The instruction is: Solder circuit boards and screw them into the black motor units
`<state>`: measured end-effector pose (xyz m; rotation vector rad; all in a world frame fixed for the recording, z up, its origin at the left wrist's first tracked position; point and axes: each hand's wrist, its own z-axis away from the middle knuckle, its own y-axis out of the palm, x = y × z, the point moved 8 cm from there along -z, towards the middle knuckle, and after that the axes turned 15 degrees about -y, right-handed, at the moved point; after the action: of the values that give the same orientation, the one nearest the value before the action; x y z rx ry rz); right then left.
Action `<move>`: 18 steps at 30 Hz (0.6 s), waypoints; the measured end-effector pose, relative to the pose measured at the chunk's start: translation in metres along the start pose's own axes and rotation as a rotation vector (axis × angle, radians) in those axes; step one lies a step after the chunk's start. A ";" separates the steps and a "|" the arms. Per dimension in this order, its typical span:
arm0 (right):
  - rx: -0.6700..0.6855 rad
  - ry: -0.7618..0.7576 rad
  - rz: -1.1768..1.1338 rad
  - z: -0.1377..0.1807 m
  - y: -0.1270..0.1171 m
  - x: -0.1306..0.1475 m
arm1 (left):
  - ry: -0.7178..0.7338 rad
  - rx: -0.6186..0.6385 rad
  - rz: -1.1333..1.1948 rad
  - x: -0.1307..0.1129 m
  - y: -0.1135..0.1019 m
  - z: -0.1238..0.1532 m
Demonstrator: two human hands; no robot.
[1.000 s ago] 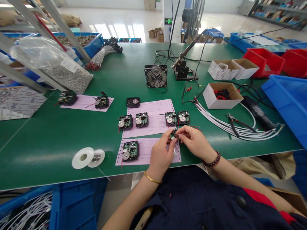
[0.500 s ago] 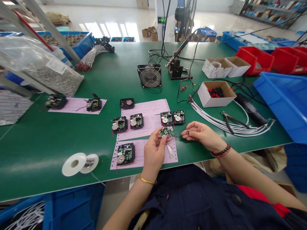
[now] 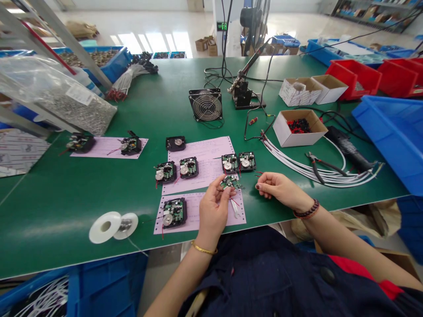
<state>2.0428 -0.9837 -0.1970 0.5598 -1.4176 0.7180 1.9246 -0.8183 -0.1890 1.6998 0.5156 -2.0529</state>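
My left hand (image 3: 214, 204) is closed, pinching a small green circuit board (image 3: 232, 181) by its left edge above the pink paper. Just right of it my right hand (image 3: 279, 190) has its fingers curled together, and thin red and dark wires (image 3: 258, 174) stick out past the fingertips. Below the circuit board lie a white strip-like piece (image 3: 235, 208) and a bit of red wire. Two black housings with boards and round metal discs, one of them the right housing (image 3: 247, 161), sit just beyond my hands. Another filled housing (image 3: 174, 212) rests on the near pink sheet (image 3: 194, 222).
Several more housings stand leftward on pink sheets. A solder spool (image 3: 105, 227) lies near the front edge. Farther back are a small fan (image 3: 205, 105) and a soldering iron in its stand (image 3: 243, 94). On the right are white cables (image 3: 297, 173), cutters (image 3: 319, 166) and a carton (image 3: 287, 136).
My right hand has drawn slightly right, its fingers curled in more, and the wires by its fingertips show more clearly. The left hand keeps hold of the circuit board.
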 end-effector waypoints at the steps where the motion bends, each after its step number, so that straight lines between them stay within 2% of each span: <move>1: 0.009 -0.015 0.049 0.000 -0.001 0.002 | -0.002 0.002 0.000 0.000 0.000 0.000; 6: 0.077 -0.149 0.288 0.000 0.001 0.016 | 0.011 0.001 -0.029 0.000 0.000 0.001; 12: 0.068 -0.064 0.155 0.003 0.006 0.009 | 0.027 0.006 -0.042 0.000 0.001 0.001; 18: 0.085 -0.064 0.235 0.001 0.006 0.010 | 0.028 0.006 -0.051 0.000 0.001 0.001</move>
<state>2.0378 -0.9798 -0.1873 0.4903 -1.5332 0.9584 1.9248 -0.8199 -0.1888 1.7383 0.5682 -2.0706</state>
